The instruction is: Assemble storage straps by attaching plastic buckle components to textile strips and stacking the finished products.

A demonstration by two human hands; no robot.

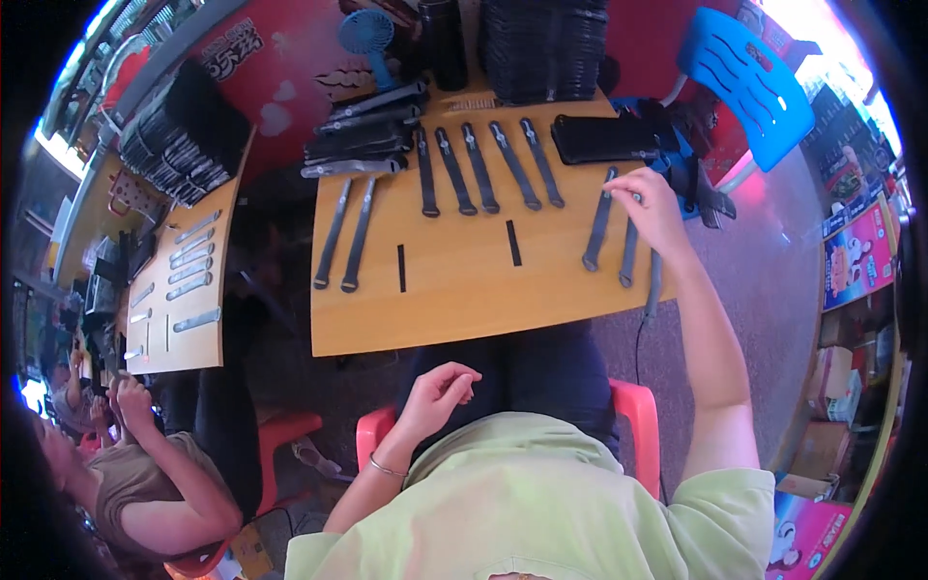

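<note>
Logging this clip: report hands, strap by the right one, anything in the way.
Left hand over lap, loosely curled, nothing seen in it. Right hand at upper end of strap, grip unclear. Strap on table, no obstruction seen.

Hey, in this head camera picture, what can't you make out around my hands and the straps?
All in the head view:
Right hand: whether its fingers pinch anything; too small to tell.
Rightmost strap: upper part, hidden behind that hand and wrist.
Left hand: palm, hidden by its own curled fingers.
Strap pile: lower layers, covered by those on top.
</note>
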